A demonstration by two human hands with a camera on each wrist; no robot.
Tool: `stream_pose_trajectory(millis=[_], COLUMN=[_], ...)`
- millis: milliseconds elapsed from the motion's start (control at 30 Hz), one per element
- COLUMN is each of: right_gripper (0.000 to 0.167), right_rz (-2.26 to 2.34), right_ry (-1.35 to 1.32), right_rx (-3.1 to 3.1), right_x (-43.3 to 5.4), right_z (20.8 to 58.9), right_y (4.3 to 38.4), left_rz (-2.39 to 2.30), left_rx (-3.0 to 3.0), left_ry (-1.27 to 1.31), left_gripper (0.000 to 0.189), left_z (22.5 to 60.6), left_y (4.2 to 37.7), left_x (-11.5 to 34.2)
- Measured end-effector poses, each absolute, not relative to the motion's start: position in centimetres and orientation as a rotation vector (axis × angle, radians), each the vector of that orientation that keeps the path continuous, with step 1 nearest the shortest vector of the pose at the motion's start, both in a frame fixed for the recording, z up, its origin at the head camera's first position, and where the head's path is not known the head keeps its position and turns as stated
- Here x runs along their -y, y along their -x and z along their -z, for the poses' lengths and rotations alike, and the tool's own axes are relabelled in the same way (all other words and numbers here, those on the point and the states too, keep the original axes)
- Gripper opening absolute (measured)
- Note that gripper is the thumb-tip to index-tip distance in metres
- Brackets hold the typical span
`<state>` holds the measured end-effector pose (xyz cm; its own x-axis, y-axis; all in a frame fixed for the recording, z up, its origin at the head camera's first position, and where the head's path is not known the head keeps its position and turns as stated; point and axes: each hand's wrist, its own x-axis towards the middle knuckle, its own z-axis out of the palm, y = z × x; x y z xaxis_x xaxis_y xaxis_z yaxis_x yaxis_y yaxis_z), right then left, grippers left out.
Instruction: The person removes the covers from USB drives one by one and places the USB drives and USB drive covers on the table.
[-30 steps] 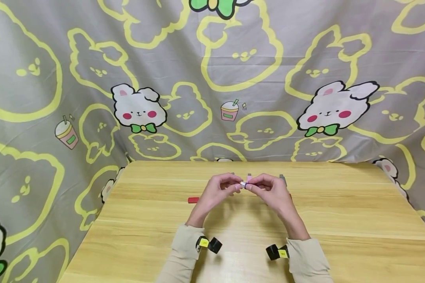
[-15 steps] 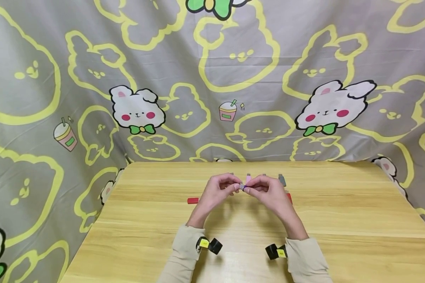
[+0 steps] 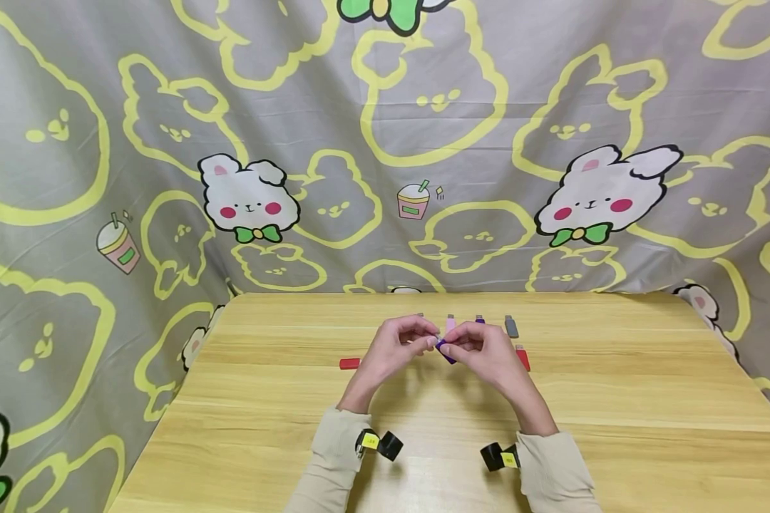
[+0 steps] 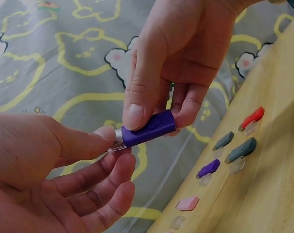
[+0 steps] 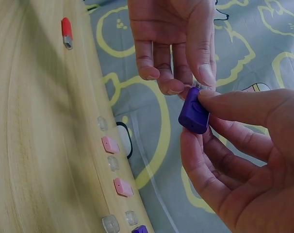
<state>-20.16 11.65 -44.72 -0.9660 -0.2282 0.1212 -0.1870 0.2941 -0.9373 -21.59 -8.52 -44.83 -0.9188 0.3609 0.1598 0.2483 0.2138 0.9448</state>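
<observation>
A purple USB flash drive (image 4: 149,128) is held between the two hands above the table. My right hand (image 3: 488,345) pinches its purple body between thumb and fingers. At the other end, the thumb and forefinger of my left hand (image 3: 394,349) pinch a clear cap (image 4: 117,147) at the silver plug. The left wrist view shows part of the silver plug between the left thumb and the purple body. The remaining left fingers are loosely bent below the cap.
Behind the hands, pink (image 3: 450,322), purple (image 3: 480,319) and grey (image 3: 511,327) flash drives lie in a row. Red drives lie left (image 3: 349,363) and right (image 3: 522,358). Small clear caps (image 5: 113,163) lie beside the drives. A patterned curtain (image 3: 334,142) borders the wooden table (image 3: 263,427).
The purple drive has swung between the fingers, so its body now points down toward the person. The right fingers have shifted along it, while the left hand has hardly moved.
</observation>
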Motion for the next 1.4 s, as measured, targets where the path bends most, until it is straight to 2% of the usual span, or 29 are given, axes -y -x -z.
stream_pose_trajectory(millis=[800, 1100, 1400], right_gripper=[0.013, 0.013, 0.019], right_rz=[1.727, 1.681, 1.706], right_ry=[0.438, 0.391, 0.413], right_rx=[-2.474, -2.518, -2.464], right_x=[-11.38, -11.2, -11.92], right_z=[44.88, 44.98, 44.54], right_y=[20.23, 20.12, 20.03], left_rz=[-1.761, -1.836, -1.868], left_rx=[-2.423, -2.417, -2.36], left_ry=[-0.597, -0.466, -0.465], left_gripper=[0.007, 0.005, 0.008], left_z=[45.12, 45.32, 45.08], left_y=[21.6, 21.45, 21.57], left_x=[8.71, 8.09, 8.05])
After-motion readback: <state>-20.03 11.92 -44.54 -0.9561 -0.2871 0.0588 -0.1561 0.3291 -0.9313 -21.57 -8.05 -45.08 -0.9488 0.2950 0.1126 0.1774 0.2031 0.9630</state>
